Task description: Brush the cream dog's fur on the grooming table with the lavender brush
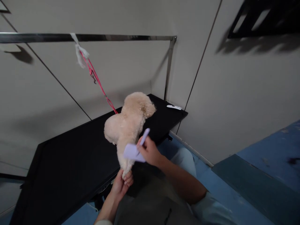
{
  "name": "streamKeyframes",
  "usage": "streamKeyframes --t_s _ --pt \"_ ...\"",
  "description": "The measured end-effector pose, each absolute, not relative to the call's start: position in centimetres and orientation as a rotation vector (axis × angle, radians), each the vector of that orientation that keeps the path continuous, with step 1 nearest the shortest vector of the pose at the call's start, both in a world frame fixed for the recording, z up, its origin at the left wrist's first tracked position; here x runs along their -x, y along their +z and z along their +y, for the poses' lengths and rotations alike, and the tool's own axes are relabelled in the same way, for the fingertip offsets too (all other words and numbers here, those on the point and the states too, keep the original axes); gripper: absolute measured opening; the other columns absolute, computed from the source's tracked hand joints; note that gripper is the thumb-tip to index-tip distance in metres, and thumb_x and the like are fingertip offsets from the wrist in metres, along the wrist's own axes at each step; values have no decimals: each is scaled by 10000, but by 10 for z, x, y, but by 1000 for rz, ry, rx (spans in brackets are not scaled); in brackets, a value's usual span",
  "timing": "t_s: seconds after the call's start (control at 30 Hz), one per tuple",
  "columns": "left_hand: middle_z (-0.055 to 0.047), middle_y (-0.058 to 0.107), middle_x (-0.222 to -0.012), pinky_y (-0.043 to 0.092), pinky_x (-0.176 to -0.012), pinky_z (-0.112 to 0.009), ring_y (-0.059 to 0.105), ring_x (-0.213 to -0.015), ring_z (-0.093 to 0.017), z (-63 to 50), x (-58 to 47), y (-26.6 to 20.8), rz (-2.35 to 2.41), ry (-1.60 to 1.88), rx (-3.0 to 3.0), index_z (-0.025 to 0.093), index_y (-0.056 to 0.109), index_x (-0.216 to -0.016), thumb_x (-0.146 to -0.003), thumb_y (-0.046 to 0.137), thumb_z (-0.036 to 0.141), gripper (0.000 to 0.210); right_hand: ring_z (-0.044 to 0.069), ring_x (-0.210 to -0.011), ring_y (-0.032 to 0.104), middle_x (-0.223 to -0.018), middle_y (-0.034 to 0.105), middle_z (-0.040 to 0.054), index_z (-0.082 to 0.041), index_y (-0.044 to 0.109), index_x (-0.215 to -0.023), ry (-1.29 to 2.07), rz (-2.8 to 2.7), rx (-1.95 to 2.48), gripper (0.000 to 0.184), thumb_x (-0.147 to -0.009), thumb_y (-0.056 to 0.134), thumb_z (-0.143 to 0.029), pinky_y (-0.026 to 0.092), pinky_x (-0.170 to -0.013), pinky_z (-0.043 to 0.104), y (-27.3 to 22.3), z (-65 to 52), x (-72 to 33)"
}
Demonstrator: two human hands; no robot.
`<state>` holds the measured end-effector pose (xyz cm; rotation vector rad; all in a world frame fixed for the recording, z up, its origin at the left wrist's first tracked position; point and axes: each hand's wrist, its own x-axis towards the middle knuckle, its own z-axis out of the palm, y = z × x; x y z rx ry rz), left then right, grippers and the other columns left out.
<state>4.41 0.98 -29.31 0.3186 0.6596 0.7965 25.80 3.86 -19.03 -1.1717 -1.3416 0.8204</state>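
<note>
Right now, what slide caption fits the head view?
Left fingers hold a leg of a pale dog; right fingers hold a lavender brush over it.

Slim white device (pixel 174 107), metal rail (pixel 126 37), black wall rack (pixel 281 22), blue floor (pixel 276 142)

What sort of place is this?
Probably a pet-grooming room: a fluffy dog on a black table, a pink lead hanging from the metal rail, and a lilac brush in the right hand.
</note>
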Motion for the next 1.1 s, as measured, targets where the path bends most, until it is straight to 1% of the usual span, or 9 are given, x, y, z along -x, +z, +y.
streamKeyframes --t_s 0.07,0.2,0.33,0.43,0.6,0.8,0.87,0.97,1.1 --pt "120 251 -533 291 -427 -194 228 -392 -53 11 -43 -298 621 783 -286 202 475 -738 -936 666 389 333 162 -707 654 -785 668 -8 -229 570 -923 914 -1439 1142 146 -841 687 -259 528 -671 268 -188 45 -256" --pt "120 251 -557 295 -424 -185 242 -390 -59 16 -40 -305 566 745 -184 194 528 -824 -927 660 312 205 176 -784 678 -859 683 13 -234 557 -983 702 -1158 1235 136 -878 637 -269 544 -737 288 -182 56 -258" --pt "120 214 -557 273 -415 -175 235 -397 -59 23 -42 -308 480 711 -116 200 491 -763 -869 694 278 242 174 -722 660 -790 670 -5 -230 571 -918 957 -1448 1125 180 -817 712 -279 525 -677 278 -186 56 -264" --pt "124 182 -553 255 -411 -174 183 -400 -59 28 -50 -306 414 705 -120 202 498 -766 -858 684 273 219 164 -717 627 -783 638 -16 -230 543 -944 856 -1191 1206 161 -854 657 -297 518 -674 277 -190 54 -269" --pt "85 320 -614 351 -488 -196 336 -464 -65 29 -63 -301 369 653 -275 196 467 -710 -753 823 318 378 154 -705 617 -789 629 -21 -227 546 -929 976 -1280 1141 186 -827 683 -301 519 -674 274 -193 44 -270" --pt "32 498 -621 408 -557 -252 474 -537 -116 22 -62 -299 419 731 -580 190 572 -724 -660 956 393 439 169 -749 637 -844 646 0 -240 536 -966 827 -1158 1189 174 -864 652 -319 539 -711 295 -186 28 -270" --pt "15 536 -580 428 -578 -271 494 -537 -132 18 -64 -300 487 784 -685 183 589 -685 -648 969 433 456 170 -720 633 -798 639 -8 -242 540 -923 909 -1310 1171 176 -846 676 -322 528 -679 288 -179 27 -271" --pt "22 530 -520 434 -595 -282 480 -510 -136 12 -71 -304 556 837 -779 188 603 -670 -665 952 485 458 175 -733 638 -820 642 2 -240 536 -952 752 -1254 1274 179 -877 648 -357 511 -669 287 -165 29 -272" --pt "16 537 -519 415 -598 -265 494 -535 -136 7 -81 -316 616 900 -849 191 578 -623 -705 931 412 424 166 -683 606 -760 634 -13 -239 550 -915 802 -1560 1281 201 -849 704 -351 471 -631 274 -150 26 -269"
